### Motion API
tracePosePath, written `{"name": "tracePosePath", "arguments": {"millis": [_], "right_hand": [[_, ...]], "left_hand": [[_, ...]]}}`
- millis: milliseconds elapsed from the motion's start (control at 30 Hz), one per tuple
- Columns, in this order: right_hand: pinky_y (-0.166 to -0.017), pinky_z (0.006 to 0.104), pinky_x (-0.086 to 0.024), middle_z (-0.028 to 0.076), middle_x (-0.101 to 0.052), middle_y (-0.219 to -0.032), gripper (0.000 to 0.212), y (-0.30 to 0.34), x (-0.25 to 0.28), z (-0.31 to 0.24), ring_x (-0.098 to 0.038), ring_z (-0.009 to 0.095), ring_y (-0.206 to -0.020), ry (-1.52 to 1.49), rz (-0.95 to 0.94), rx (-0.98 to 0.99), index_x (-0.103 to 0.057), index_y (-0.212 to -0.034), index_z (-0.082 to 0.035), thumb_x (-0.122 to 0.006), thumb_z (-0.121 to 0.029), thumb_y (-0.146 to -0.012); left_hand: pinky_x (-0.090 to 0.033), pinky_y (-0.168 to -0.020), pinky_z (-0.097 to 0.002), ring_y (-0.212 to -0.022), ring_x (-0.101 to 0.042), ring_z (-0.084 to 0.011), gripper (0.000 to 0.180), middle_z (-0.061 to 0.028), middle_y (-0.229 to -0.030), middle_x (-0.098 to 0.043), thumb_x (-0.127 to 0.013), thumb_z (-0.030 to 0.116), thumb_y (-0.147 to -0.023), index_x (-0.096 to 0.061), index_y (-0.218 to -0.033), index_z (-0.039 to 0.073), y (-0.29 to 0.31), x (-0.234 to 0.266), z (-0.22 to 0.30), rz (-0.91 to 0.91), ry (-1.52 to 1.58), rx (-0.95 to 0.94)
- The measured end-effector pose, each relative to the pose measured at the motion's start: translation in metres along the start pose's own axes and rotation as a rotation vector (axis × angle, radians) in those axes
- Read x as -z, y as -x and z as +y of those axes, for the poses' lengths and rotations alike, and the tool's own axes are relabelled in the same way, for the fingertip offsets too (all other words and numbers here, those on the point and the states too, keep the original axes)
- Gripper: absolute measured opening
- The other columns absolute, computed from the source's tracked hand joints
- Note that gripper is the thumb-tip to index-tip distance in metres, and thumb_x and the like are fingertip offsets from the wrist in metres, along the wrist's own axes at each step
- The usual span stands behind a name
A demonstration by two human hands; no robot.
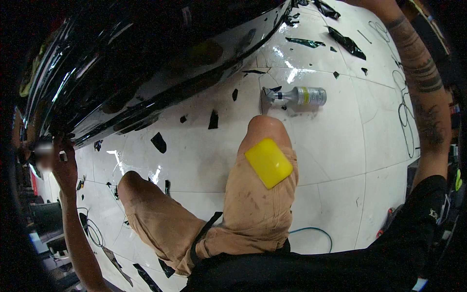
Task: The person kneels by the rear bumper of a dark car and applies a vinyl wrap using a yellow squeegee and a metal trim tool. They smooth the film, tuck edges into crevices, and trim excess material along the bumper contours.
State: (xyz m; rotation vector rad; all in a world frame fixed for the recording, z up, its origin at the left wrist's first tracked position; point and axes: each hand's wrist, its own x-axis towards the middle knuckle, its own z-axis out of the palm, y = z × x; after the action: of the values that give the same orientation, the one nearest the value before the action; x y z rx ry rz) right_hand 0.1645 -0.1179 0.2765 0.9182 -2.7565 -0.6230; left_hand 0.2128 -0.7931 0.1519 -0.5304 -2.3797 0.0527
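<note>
A glossy black car body [160,82] fills the upper left, its lower edge curving down toward my left hand [64,158]. That hand is at the left end of this edge, fingers bent and drawn together against it; what they grip is too dark to make out. My right arm reaches up along the right side, and my right hand [372,3] is mostly cut off by the top edge, its fingers hidden. A yellow rectangular pad with rounded corners [269,163] rests on my right thigh, touched by neither hand.
A grey spray bottle [306,96] lies on its side on the wet white tiled floor [335,141]. Scraps of black film [346,43] are scattered about. A thin cable [404,112] loops at the right, and a blue hose [318,230] curves near my hip.
</note>
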Motion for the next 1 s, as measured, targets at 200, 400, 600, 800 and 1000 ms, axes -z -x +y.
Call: {"name": "tracePosePath", "arguments": {"millis": [200, 400, 600, 800, 1000], "right_hand": [[-0.073, 0.0426, -0.052, 0.013, -0.071, -0.085, 0.016, 0.012, -0.010, -0.004, -0.068, 0.031, -0.079, 0.088, 0.163, -0.043, -0.074, -0.095, -0.007, -0.064, -0.015, -0.085], [-0.061, 0.0332, -0.045, 0.008, -0.063, -0.068, 0.033, 0.055, -0.032, -0.037, -0.057, 0.024, -0.062, 0.061, 0.689, -0.119, -0.063, -0.073, -0.004, -0.068, -0.032, -0.090], [-0.048, 0.0350, -0.043, 0.007, -0.060, -0.060, 0.041, 0.064, -0.089, -0.074, -0.053, 0.015, -0.049, -0.544, 0.900, -0.438, -0.073, -0.095, -0.008, -0.054, -0.044, -0.098], [-0.070, 0.0360, -0.046, 0.007, -0.069, -0.076, 0.030, 0.005, -0.085, -0.093, -0.063, 0.025, -0.068, -0.346, 0.859, -0.279, -0.068, -0.113, -0.017, -0.069, -0.015, -0.084], [-0.065, 0.0377, -0.050, 0.009, -0.065, -0.066, 0.028, -0.024, -0.074, -0.085, -0.062, 0.027, -0.061, -0.114, 0.696, -0.299, -0.075, -0.103, -0.021, -0.064, -0.007, -0.080]], "left_hand": [[-0.053, -0.074, -0.0328, -0.080, -0.068, -0.0181, 0.032, -0.0120, -0.092, -0.072, -0.058, -0.003, -0.091, -0.063, -0.122, 0.005, -0.002, -0.003, 0.007, -0.031, 0.165, 0.074], [-0.053, -0.076, -0.0326, -0.080, -0.067, -0.0190, 0.036, -0.0130, -0.094, -0.071, -0.056, -0.008, -0.087, -0.064, -0.121, 0.003, -0.004, -0.006, 0.023, -0.015, 0.249, 0.127], [-0.053, -0.072, -0.0335, -0.078, -0.067, -0.0209, 0.035, -0.0141, -0.090, -0.070, -0.053, -0.006, -0.087, -0.065, -0.120, 0.002, -0.016, 0.002, 0.043, 0.014, 0.196, 0.030], [-0.053, -0.071, -0.0331, -0.078, -0.067, -0.0219, 0.037, -0.0140, -0.088, -0.069, -0.053, -0.008, -0.085, -0.064, -0.118, 0.002, -0.025, 0.014, 0.060, 0.032, 0.181, -0.035], [-0.050, -0.064, -0.0289, -0.068, -0.058, -0.0159, 0.044, -0.0095, -0.080, -0.063, -0.055, -0.010, -0.082, -0.064, -0.122, 0.004, -0.023, 0.023, 0.070, -0.024, 0.281, 0.009]]}}
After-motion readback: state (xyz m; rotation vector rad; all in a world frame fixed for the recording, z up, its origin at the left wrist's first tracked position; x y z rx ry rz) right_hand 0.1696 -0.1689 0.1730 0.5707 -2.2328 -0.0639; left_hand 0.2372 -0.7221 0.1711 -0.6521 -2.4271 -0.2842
